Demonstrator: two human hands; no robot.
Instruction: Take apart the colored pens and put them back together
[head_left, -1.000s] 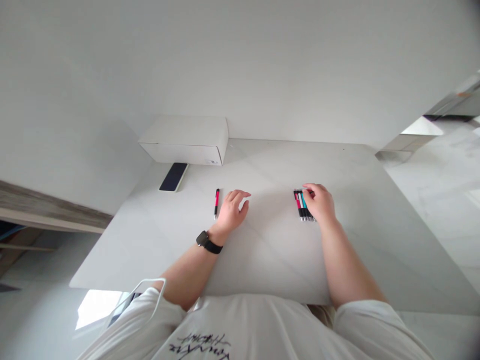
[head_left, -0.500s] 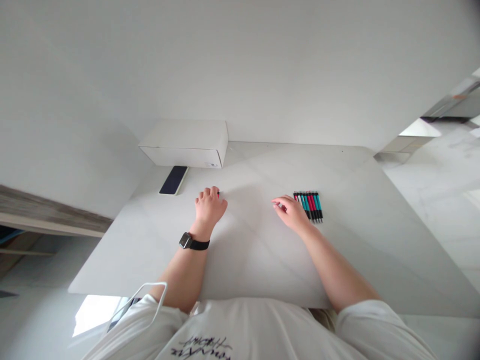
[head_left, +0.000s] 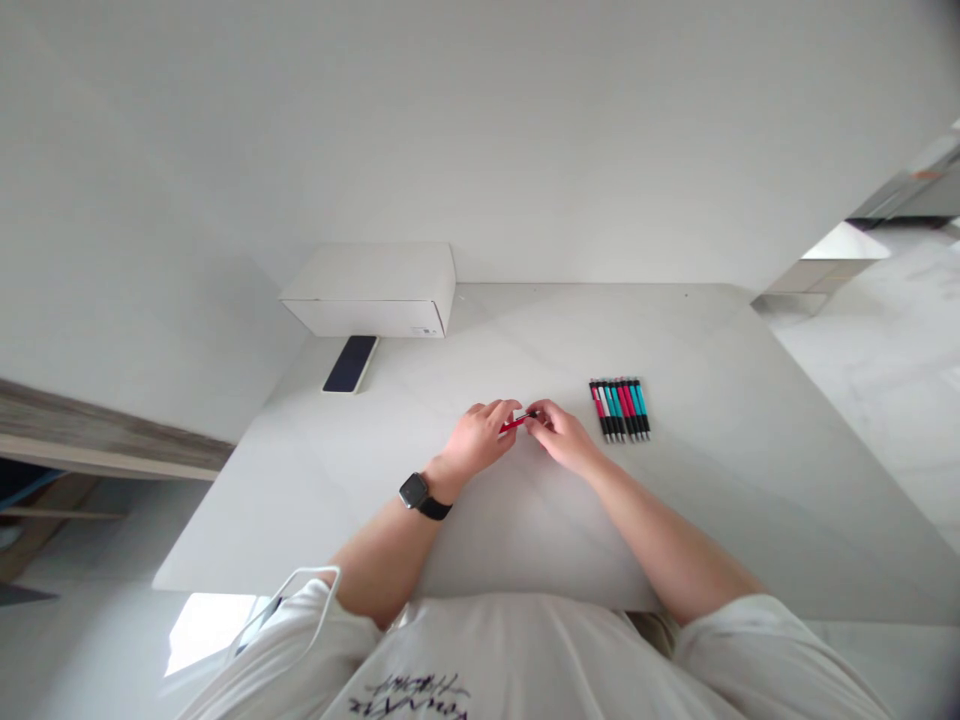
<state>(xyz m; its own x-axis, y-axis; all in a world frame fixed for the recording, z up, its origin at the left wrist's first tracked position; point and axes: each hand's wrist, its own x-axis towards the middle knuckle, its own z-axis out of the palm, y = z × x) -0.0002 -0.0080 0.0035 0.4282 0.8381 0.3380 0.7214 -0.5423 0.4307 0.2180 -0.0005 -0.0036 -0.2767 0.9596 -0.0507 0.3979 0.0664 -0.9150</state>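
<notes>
Head view, as I read it on my remote feed: the left hand (head_left: 476,440) and the right hand (head_left: 562,437) meet above the table, both closed on one red pen (head_left: 516,423). The left hand's fingers curl over its barrel, and the right hand's fingertips pinch its dark end; I cannot tell whether the pen touches the surface. Near the right of the right hand, a row of pens (head_left: 619,409) with red, teal and black bodies lies side by side, and neither hand touches it. So one pen is in hand, while the others remain lined up. A black smartwatch (head_left: 414,491) circles the left wrist. The pale stone-look tabletop (head_left: 675,520) runs ahead of both hands. Well beyond the left hand lie a dark-screened smartphone (head_left: 349,364) and, against the white wall (head_left: 480,130), a white cardboard box (head_left: 367,290). Past the right hand, the table ends above a pale floor (head_left: 877,370); a wooden ledge (head_left: 90,425) shows far to the left of the left hand.
</notes>
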